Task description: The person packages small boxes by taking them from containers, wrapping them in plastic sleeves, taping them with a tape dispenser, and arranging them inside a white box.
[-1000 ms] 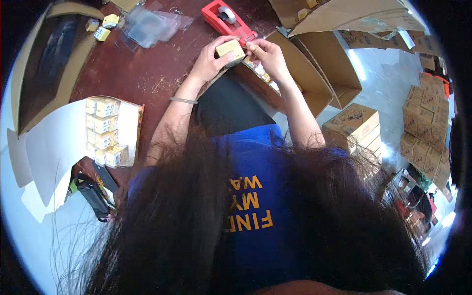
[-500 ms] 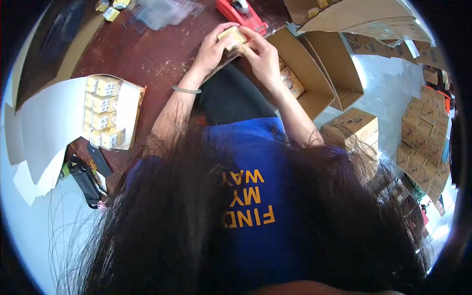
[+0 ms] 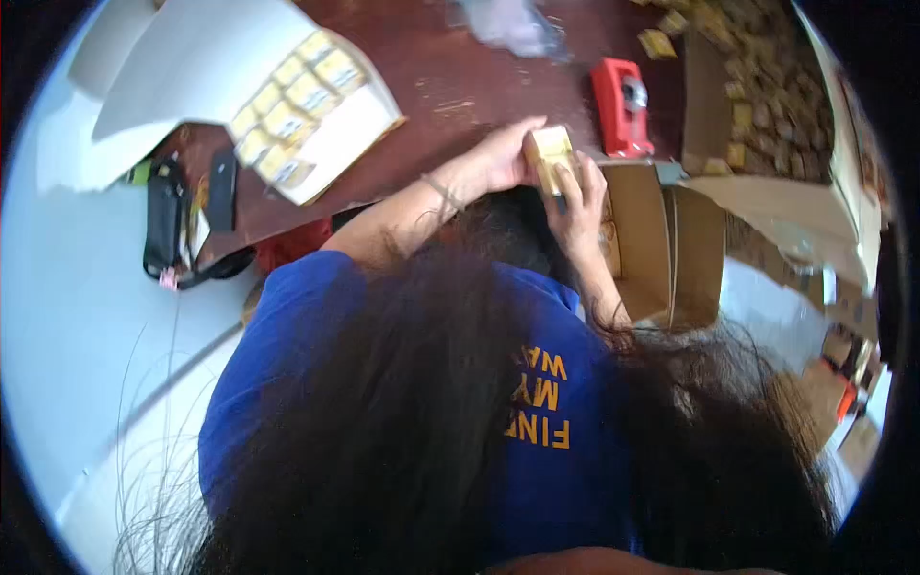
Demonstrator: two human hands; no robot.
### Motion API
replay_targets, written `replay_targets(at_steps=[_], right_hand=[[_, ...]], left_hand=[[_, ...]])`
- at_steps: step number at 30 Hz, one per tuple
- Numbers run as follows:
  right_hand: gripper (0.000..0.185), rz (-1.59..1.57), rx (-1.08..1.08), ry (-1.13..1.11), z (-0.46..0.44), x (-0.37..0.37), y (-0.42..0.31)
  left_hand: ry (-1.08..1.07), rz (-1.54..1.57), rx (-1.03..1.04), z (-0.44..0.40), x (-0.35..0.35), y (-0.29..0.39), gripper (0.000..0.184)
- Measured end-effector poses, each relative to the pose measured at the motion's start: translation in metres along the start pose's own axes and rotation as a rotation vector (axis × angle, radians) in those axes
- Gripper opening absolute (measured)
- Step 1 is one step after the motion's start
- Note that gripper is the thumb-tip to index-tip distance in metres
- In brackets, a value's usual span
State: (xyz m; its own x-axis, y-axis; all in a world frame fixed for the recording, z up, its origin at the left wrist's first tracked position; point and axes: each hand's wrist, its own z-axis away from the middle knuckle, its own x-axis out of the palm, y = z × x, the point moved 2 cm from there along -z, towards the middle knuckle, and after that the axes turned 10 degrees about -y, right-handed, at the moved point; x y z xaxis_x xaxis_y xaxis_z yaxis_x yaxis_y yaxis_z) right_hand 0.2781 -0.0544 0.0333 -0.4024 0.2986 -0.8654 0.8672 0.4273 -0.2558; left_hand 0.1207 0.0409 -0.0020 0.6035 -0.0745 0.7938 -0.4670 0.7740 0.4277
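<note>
A small pale-yellow box (image 3: 549, 146) is held between my hands over the front edge of the table. My left hand (image 3: 511, 158) wraps round its left side, with a bracelet on the wrist. The fingers of my right hand (image 3: 579, 204) press against its lower right side. To the left, a larger white-lined box (image 3: 350, 127) lies with its lid folded back. Rows of similar small yellow boxes (image 3: 289, 121) stand inside it, beside a bare white strip.
A red tape dispenser (image 3: 623, 110) stands right of my hands. Below it is an open cardboard carton (image 3: 640, 240). Many small yellow pieces fill a carton (image 3: 781, 115) at the upper right. A black bag (image 3: 165, 225) and a dark flat object (image 3: 222, 190) lie left. Clear plastic (image 3: 508, 24) is at the back.
My view has swung left, so the surroundings appear shifted and the carton of small pieces shows more. The small box stays in both hands, now turned more upright in view.
</note>
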Motion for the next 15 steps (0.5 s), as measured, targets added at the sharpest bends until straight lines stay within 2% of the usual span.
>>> replay_targets(at_steps=[2,3,4,7,9,10,12,15], right_hand=[[0.062,-0.403,-0.122,-0.134,-0.023,-0.009,-0.013],[0.062,-0.421,-0.157,-0.142,-0.039,-0.008,-0.022],[0.061,-0.59,-0.114,-0.231,-0.059,-0.006,-0.035],[0.059,-1.062,0.055,-0.531,-0.116,0.002,-0.082],[0.057,-0.881,-0.222,-0.476,-0.158,0.01,-0.122],[0.056,-0.763,-0.415,-0.357,-0.173,0.031,-0.14],[0.054,-0.759,-0.421,-0.563,-0.188,0.068,-0.177],[0.053,-0.687,-0.454,-0.67,-0.187,0.11,-0.211]], left_hand=[[-0.105,0.27,-0.003,0.044,-0.008,-0.002,0.045],[0.002,0.125,0.06,0.07,-0.02,0.004,0.046],[0.116,-0.016,0.116,0.1,-0.029,0.012,0.047],[0.65,-1.07,0.653,0.18,-0.048,0.025,0.025],[0.887,-1.483,0.827,0.223,-0.054,0.027,0.024],[0.902,-1.484,0.827,0.239,-0.059,0.027,0.024],[1.07,-1.725,0.711,0.262,-0.064,0.026,0.023],[1.119,-1.716,0.685,0.274,-0.076,0.02,0.023]])
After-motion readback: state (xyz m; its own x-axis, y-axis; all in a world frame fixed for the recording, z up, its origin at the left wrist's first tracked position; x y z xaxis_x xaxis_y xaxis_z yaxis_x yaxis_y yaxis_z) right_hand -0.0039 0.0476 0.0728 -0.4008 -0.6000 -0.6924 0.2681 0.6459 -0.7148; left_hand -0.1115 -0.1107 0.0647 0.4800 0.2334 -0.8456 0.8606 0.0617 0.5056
